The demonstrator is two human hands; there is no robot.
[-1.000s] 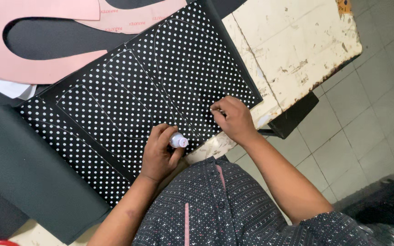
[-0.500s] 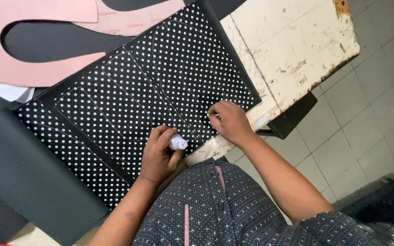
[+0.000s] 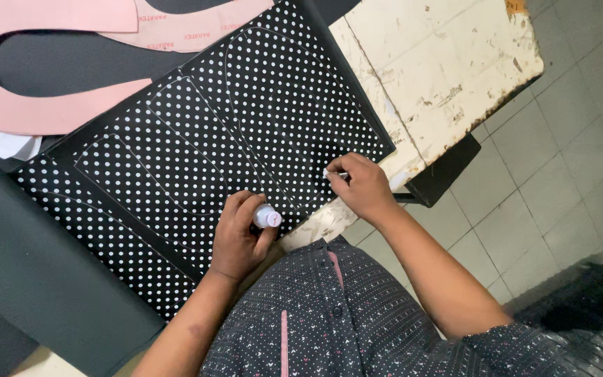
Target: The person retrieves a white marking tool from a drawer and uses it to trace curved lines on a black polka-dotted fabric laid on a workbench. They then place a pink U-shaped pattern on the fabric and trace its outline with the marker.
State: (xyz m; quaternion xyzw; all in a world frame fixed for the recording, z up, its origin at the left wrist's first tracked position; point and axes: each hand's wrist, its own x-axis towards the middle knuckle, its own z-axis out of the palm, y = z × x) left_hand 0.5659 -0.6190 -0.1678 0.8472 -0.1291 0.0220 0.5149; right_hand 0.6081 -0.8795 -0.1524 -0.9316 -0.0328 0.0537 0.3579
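Note:
A black sheet with white polka dots (image 3: pixel 232 132) lies across the worn white table (image 3: pixel 441 77), with thin outlines drawn on it. My left hand (image 3: pixel 240 236) rests on the sheet's near edge and grips a small white bottle (image 3: pixel 268 217) with a pale pink cap. My right hand (image 3: pixel 361 185) sits at the sheet's near right corner, fingers pinched on a small white object (image 3: pixel 329 173), too small to identify, its tip touching the sheet.
Pink card patterns (image 3: pixel 50 91) and plain black sheets (image 3: pixel 43 279) lie to the left and behind. The table's chipped edge (image 3: pixel 518 77) is at the right, with a grey tiled floor (image 3: pixel 567 160) below. A dark bag (image 3: pixel 581 314) sits at bottom right.
My right hand has shifted slightly left along the sheet's near edge with the small object. My left hand with the bottle has stayed put.

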